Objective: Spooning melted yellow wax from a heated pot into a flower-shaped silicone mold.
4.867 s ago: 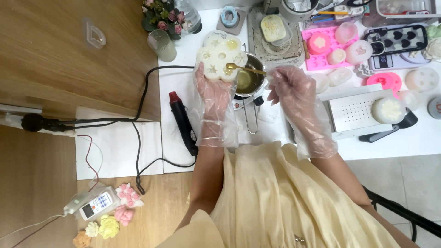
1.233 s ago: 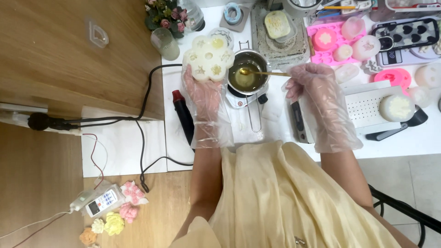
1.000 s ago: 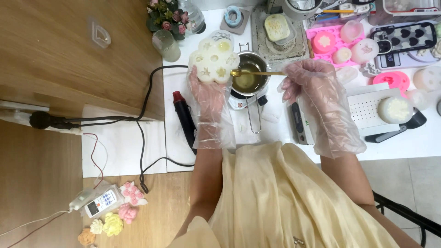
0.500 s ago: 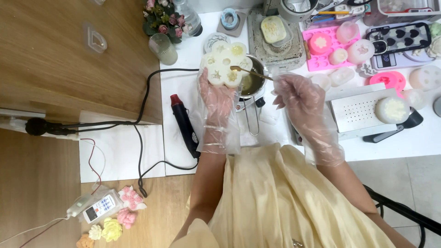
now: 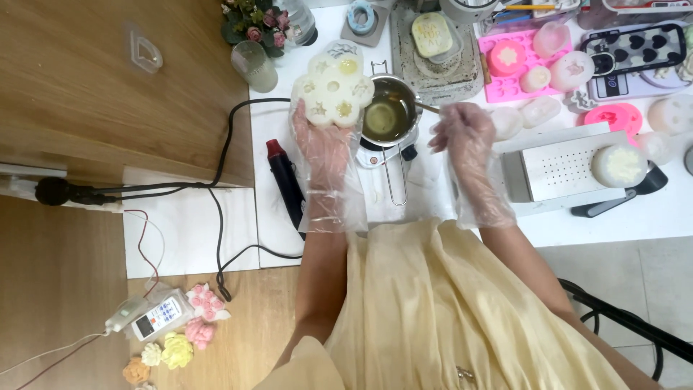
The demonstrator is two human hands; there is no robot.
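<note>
My left hand, in a clear plastic glove, holds a white flower-shaped silicone mould up beside a small metal pot of yellowish liquid. My right hand, also gloved, grips the handle of a spoon whose bowl end dips into the pot. The pot sits on a small heater with its long handle pointing toward me.
A black heat gun lies left of my left arm, its cable trailing off the white table. A pink mould, round white casts, a perforated metal tray and a glass crowd the table. Small flower casts lie on the wooden floor.
The spoon moved from over the mould back into the pot. My left hand kept the mould raised, shifting slightly left of the pot.
</note>
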